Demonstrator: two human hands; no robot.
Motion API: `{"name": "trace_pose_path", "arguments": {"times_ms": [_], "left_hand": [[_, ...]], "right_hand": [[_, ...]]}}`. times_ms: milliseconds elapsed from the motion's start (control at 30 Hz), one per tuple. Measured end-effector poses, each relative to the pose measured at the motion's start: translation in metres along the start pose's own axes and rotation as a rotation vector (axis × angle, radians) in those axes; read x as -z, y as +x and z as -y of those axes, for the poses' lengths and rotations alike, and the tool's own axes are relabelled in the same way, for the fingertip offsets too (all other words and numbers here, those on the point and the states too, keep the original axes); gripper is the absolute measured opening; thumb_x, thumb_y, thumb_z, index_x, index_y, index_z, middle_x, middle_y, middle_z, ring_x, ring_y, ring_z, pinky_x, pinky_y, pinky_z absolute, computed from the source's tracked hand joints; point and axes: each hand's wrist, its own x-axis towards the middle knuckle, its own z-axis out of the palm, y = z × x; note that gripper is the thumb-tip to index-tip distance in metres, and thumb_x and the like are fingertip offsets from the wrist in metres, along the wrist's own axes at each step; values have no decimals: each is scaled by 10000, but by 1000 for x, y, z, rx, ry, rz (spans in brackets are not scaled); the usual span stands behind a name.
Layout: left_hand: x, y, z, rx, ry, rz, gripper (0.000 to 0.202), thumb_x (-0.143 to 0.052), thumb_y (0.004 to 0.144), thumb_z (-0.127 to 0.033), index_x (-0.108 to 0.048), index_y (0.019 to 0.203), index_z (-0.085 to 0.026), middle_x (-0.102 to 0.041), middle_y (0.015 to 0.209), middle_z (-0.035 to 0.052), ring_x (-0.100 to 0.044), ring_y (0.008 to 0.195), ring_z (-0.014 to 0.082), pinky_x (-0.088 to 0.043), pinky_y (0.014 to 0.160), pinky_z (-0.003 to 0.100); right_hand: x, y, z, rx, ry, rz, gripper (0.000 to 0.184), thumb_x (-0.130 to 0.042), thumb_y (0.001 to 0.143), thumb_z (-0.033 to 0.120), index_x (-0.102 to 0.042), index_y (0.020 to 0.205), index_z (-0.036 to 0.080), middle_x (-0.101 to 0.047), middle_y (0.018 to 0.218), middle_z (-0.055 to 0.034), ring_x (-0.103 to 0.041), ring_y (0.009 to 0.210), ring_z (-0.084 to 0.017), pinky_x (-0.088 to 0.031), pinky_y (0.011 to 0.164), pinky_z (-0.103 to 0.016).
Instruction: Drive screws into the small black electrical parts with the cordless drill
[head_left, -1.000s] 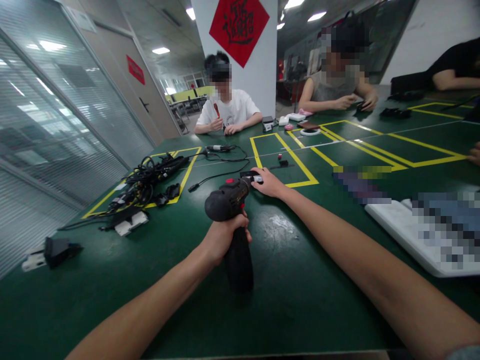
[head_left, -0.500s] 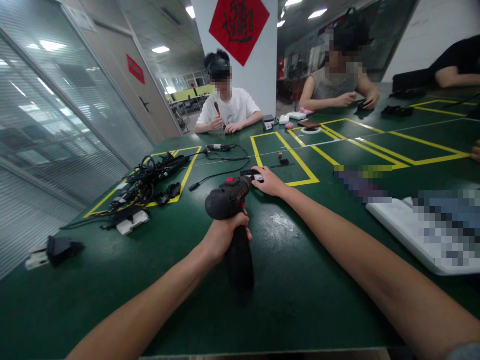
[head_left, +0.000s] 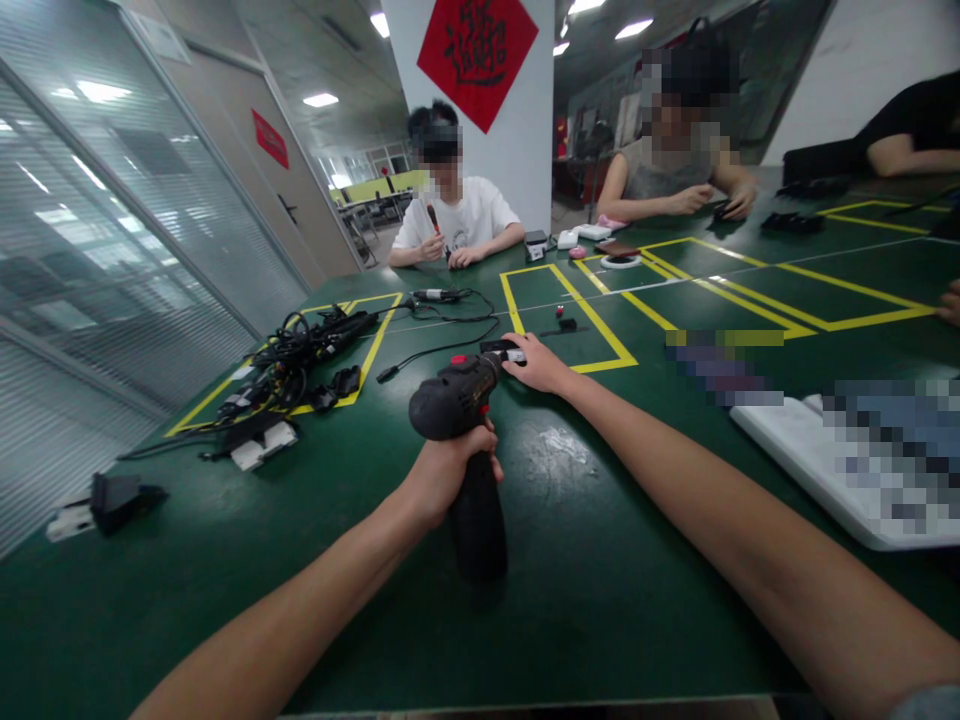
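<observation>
A black cordless drill (head_left: pixel 457 400) with red accents is in my left hand (head_left: pixel 457 465), whose fingers wrap round its handle. The drill's chuck points forward and to the right. Just beyond the chuck, my right hand (head_left: pixel 538 365) holds a small black block with a white label (head_left: pixel 516 355) against the table. What the block is I cannot make out. The chuck hides where the drill's tip ends, so contact with the block cannot be seen. Past my right hand lie a small black piece (head_left: pixel 568 325) and a tiny red item (head_left: pixel 560 311).
Bundled black cables (head_left: pixel 300 350) lie at the left, with black adapters (head_left: pixel 124 500) nearer me. A single cable (head_left: pixel 442 347) runs ahead of the drill. At the right is a white tray (head_left: pixel 810 470). Two people sit across the green table (head_left: pixel 600 600), one holding a screwdriver (head_left: pixel 433 217).
</observation>
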Motion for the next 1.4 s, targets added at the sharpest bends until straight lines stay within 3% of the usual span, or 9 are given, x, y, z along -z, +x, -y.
{"name": "trace_pose_path", "arguments": {"times_ms": [1400], "left_hand": [[0, 0, -1, -11, 8, -2, 155, -605, 655, -227, -545, 784, -168, -571, 564, -14, -547, 464, 128, -416, 495, 240]], "right_hand": [[2, 0, 2, -15, -5, 17, 557, -585, 837, 352, -483, 1362, 195, -520, 1194, -123, -580, 1077, -263, -458, 986, -407]]}}
